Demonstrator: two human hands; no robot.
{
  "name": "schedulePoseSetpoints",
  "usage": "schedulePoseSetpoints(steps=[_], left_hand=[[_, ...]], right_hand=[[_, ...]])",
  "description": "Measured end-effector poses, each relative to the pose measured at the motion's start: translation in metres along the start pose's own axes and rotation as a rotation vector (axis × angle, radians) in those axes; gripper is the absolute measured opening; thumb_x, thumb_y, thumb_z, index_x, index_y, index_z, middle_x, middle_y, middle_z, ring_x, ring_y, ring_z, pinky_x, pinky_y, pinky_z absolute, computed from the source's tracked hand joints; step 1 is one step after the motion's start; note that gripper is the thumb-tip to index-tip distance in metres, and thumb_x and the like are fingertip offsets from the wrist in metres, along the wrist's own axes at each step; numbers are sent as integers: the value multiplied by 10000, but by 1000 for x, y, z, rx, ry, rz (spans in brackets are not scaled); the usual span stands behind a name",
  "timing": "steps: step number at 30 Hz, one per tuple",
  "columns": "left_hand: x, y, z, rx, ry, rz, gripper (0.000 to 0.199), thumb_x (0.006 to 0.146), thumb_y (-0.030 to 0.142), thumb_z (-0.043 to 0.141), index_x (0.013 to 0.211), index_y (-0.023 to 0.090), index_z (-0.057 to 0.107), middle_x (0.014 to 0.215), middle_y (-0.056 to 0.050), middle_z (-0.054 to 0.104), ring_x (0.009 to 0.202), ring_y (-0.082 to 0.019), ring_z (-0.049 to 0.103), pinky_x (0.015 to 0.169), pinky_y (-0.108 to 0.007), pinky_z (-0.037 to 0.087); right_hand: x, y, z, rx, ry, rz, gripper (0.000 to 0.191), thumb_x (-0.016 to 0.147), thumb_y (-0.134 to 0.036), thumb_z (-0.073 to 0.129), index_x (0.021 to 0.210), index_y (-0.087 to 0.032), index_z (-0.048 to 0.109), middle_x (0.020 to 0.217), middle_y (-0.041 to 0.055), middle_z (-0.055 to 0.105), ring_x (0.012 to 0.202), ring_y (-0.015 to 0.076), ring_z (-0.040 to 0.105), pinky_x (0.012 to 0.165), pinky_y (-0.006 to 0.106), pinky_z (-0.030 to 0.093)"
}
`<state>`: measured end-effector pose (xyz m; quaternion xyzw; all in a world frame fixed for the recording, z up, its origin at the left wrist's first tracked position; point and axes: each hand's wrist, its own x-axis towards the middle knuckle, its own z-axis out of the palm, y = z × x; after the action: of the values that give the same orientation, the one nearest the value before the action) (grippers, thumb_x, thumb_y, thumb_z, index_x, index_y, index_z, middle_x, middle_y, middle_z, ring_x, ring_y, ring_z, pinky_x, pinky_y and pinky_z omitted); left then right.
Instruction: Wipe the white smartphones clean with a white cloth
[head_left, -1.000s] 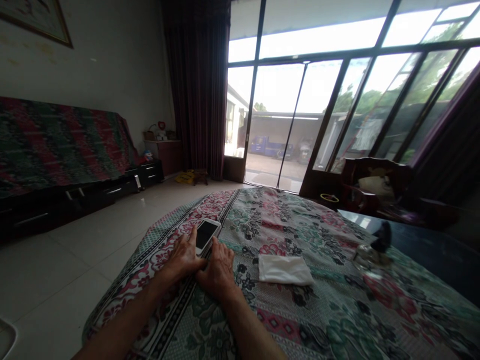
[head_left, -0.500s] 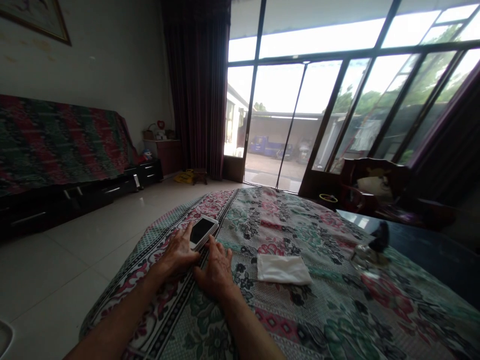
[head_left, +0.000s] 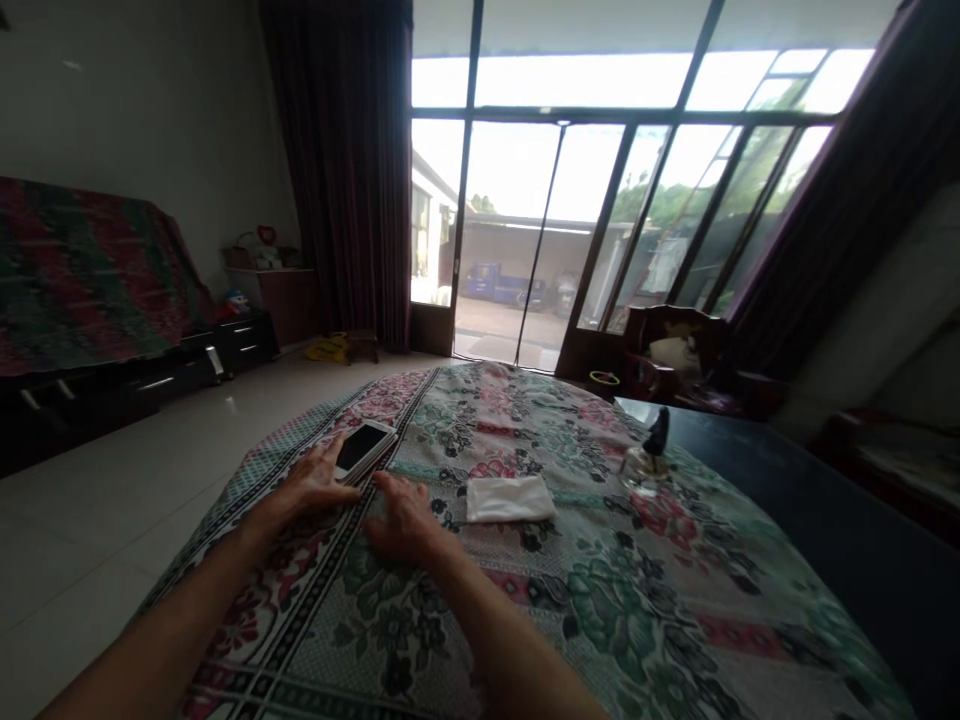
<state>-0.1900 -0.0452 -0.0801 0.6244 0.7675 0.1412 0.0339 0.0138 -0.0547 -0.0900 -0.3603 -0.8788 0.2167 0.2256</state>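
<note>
While the left hand (head_left: pixel 319 482), fingers and thumb spread wide, touches the left edge of the white smartphone (head_left: pixel 364 448), the right hand (head_left: pixel 405 520), loosely bent and holding nothing, is just beside it. The phone lies screen up on the floral tablecloth (head_left: pixel 517 625); rightward come a folded white cloth (head_left: pixel 510 499) and, probably, a spray bottle (head_left: pixel 646 467)

2 bare forearms (head_left: pixel 491 610) reach forward, left hand (head_left: pixel 316 480) and right hand (head_left: pixel 406 518) near each other, unclenched.

White-framed, rectangular phone (head_left: pixel 365 449) — dark screen up, apparently off — aslant on the flowered, patterned cloth (head_left: pixel 637 590)
</note>
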Motion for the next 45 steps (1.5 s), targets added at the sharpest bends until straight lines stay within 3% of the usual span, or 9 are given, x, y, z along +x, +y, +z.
schedulePoseSetpoints(steps=[7,13,16,20,29,34,38,41,45], left_hand=[[-7,20,-13,149,-26,51,1004,656,505,715,1490,164,272,1551,-184,244,1347,-446,316,1012,-535,328],[-11,33,-31,79,25,67,834,714,445,667,1431,130,382,1500,-184,358,1354,-348,357,1055,-400,312],[-11,40,-33,67,67,74,753,733,439,654,1380,113,447,1451,-201,419,1311,-363,408,1028,-415,341],[-12,64,-24,38,87,192,604,767,403,622,1299,134,532,1330,-172,538,1242,-334,481,998,-390,378],[-10,149,48,-277,-61,470,456,801,421,546,1169,174,649,1293,-108,600,1214,-279,541,1024,-341,396],[-7,175,76,-334,-103,581,312,768,384,586,971,179,706,1208,-106,641,1126,-249,592,988,-310,414],[-6,184,78,-305,-48,538,347,696,303,635,1008,159,686,1194,-123,631,1150,-285,559,978,-334,403],[-7,191,72,-328,-110,548,147,683,229,597,790,177,682,1071,-90,668,1064,-255,590,924,-299,415],[-14,196,67,-492,-74,417,143,712,217,527,753,181,660,841,-45,680,824,-197,619,740,-252,435]], right_hand=[[-48,40,-82,-155,234,-24,276,823,-189,537,1071,-213,656,1113,71,677,1086,234,560,969,385,331],[-97,120,-126,-265,305,121,198,821,-240,543,931,-226,707,1091,73,688,1078,251,585,973,412,347],[-109,145,-128,-254,316,168,259,800,-282,561,1010,-209,694,1182,97,650,1141,271,561,993,433,359],[-112,155,-118,-206,388,247,411,817,-276,528,1196,-136,602,1290,154,575,1204,278,519,1013,430,372],[-111,133,-99,-204,430,197,262,833,-239,569,1078,-174,632,1011,84,658,999,230,578,941,370,404],[-108,134,-92,-126,542,193,308,805,-116,499,1089,-173,605,995,78,625,969,205,571,908,340,439],[-106,136,-95,46,639,160,390,772,-108,477,1144,-164,579,1056,94,621,1013,204,576,932,346,456],[-106,139,-99,163,693,231,398,766,-172,503,1156,-156,581,1120,112,631,1050,231,580,954,387,455],[-105,147,-103,394,680,382,463,756,-287,529,1201,-159,559,1111,107,646,893,224,641,765,349,534]])
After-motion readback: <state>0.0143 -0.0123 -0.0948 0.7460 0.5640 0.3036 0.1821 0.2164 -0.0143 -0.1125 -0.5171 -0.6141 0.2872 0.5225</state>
